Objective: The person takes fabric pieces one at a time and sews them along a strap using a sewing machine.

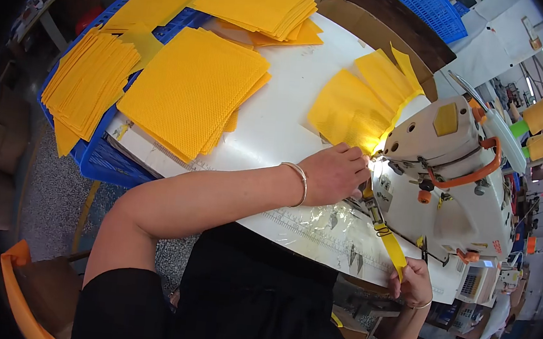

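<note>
A white sewing machine (426,134) stands at the right, its lamp shining on the needle area. Yellow mesh fabric (348,108) lies behind and left of the needle, gathered toward it. My left hand (335,175) is closed at the near edge of this fabric, beside the needle; its fingertips are partly hidden. A yellow binding strip (395,250) runs from a metal guide (374,211) in front of the needle down to the table's front edge. There my right hand (413,282) pinches the strip's lower part between thumb and fingers.
Stacks of yellow mesh pieces (191,88) lie on the left of the white table (285,87), others (92,79) on a blue crate (114,162). Yellow thread cones (539,115) stand at the right. A cardboard box (368,26) is behind the table. An orange-edged chair (35,291) is at lower left.
</note>
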Motion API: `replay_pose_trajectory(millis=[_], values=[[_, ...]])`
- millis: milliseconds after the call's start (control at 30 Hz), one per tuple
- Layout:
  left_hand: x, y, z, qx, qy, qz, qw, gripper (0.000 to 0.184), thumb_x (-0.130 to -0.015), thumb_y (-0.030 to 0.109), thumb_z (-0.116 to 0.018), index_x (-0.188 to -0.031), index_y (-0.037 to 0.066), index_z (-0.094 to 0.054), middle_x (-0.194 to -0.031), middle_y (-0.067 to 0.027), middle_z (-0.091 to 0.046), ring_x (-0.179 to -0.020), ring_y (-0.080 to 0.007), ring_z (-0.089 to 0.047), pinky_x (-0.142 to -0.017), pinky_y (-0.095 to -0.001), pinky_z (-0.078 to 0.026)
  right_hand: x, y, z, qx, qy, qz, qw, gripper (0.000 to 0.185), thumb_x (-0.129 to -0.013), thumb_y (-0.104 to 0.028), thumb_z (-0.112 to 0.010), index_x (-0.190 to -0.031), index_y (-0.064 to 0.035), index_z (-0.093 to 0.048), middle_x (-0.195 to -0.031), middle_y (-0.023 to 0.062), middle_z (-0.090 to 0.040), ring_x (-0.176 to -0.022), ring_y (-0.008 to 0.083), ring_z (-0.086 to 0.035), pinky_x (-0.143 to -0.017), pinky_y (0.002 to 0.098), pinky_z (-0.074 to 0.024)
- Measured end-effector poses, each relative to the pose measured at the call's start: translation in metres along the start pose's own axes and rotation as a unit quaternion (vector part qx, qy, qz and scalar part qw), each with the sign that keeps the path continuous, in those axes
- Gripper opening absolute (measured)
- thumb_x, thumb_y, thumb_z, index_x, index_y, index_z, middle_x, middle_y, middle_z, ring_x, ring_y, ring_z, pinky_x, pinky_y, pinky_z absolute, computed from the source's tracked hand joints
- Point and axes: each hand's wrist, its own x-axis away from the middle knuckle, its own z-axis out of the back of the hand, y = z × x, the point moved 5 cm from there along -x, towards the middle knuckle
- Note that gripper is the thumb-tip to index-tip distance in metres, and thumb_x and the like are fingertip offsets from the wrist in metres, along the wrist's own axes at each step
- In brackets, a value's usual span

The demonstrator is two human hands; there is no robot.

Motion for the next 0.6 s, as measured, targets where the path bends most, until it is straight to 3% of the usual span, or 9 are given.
replay_pose_trajectory(millis=[167, 233, 267, 300, 400, 433, 500, 600], values=[[0.013, 0.008, 0.023, -0.083, -0.009, -0.08, 0.993, 0.037, -0.092, 0.032, -0.064, -0.112, 0.001, -0.062, -0.125, -0.0163, -0.062, -0.109, -0.0264, -0.057, -0.096, -0.0369, -0.045, -0.001, -0.003, -0.005, 0.01, 0.017, -0.004, 1.0, 0.028, -0.098, -0.018, -0.059, -0.088, 0.0076, -0.066, -0.056, 0.0126, -0.061, -0.036, 0.0174, -0.049, -0.04, 0.025, -0.0432], [0.029, -0.012, 0.069, 0.007, 0.067, -0.019, 0.998, 0.04, -0.091, 0.032, -0.065, -0.117, 0.001, -0.063, -0.127, -0.0152, -0.063, -0.112, -0.0287, -0.058, -0.098, -0.039, -0.046, 0.002, -0.005, -0.01, 0.0, 0.017, -0.022, 1.0, 0.023, -0.097, -0.013, -0.059, -0.091, 0.008, -0.066, -0.066, 0.014, -0.065, -0.047, 0.0181, -0.055, -0.049, 0.0242, -0.0468], [0.04, -0.03, 0.103, 0.103, -0.008, 0.068, 0.992, 0.037, -0.091, 0.03, -0.065, -0.118, 0.004, -0.065, -0.128, -0.0125, -0.063, -0.116, -0.0291, -0.058, -0.099, -0.0386, -0.046, 0.006, -0.01, -0.019, -0.002, 0.009, -0.02, 1.0, 0.023, -0.097, -0.013, -0.059, -0.091, 0.008, -0.066, -0.066, 0.014, -0.065, -0.047, 0.0181, -0.055, -0.049, 0.0242, -0.0468], [0.058, -0.053, 0.131, 0.109, 0.015, 0.115, 0.987, 0.032, -0.092, 0.028, -0.066, -0.115, 0.006, -0.066, -0.124, -0.0108, -0.065, -0.114, -0.0281, -0.058, -0.098, -0.038, -0.047, 0.011, -0.022, -0.027, 0.171, 0.082, 0.003, 0.982, 0.018, -0.094, -0.01, -0.062, -0.095, 0.0068, -0.065, -0.075, 0.014, -0.066, -0.056, 0.0196, -0.058, -0.055, 0.026, -0.048], [0.119, -0.12, 0.192, 0.066, 0.06, 0.269, 0.959, 0.019, -0.093, 0.02, -0.066, -0.106, 0.007, -0.067, -0.108, -0.0087, -0.065, -0.106, -0.0251, -0.059, -0.095, -0.0354, -0.049, 0.024, -0.059, -0.073, 0.539, 0.204, 0.12, 0.808, 0.023, -0.083, -0.004, -0.071, -0.105, 0.002, -0.066, -0.099, 0.0125, -0.064, -0.082, 0.025, -0.06, -0.073, 0.0326, -0.0487], [0.134, -0.13, 0.193, 0.045, 0.053, 0.278, 0.958, 0.019, -0.093, 0.02, -0.066, -0.106, 0.007, -0.067, -0.108, -0.0087, -0.065, -0.106, -0.0251, -0.059, -0.095, -0.0354, -0.049, 0.019, -0.064, -0.092, 0.529, 0.189, 0.133, 0.816, 0.023, -0.083, -0.004, -0.071, -0.105, 0.002, -0.066, -0.099, 0.0125, -0.064, -0.082, 0.025, -0.06, -0.073, 0.0326, -0.0487], [0.164, -0.156, 0.176, 0.051, 0.0, 0.336, 0.94, 0.017, -0.091, 0.014, -0.069, -0.105, 0.005, -0.066, -0.107, -0.0087, -0.064, -0.101, -0.0228, -0.057, -0.092, -0.0315, -0.046, 0.005, -0.085, -0.138, 0.588, 0.159, 0.232, 0.759, 0.029, -0.08, -0.007, -0.074, -0.107, -0.0009, -0.066, -0.101, 0.0118, -0.061, -0.087, 0.0276, -0.058, -0.078, 0.0353, -0.0476], [0.164, -0.157, 0.171, 0.0, -0.027, 0.339, 0.94, 0.015, -0.091, 0.016, -0.068, -0.102, 0.006, -0.066, -0.105, -0.008, -0.064, -0.098, -0.0229, -0.056, -0.089, -0.0319, -0.046, -0.043, -0.1, -0.193, 0.558, 0.083, 0.295, 0.771, 0.028, -0.081, -0.008, -0.074, -0.107, -0.001, -0.066, -0.103, 0.0113, -0.061, -0.09, 0.0282, -0.058, -0.08, 0.0354, -0.0479]])
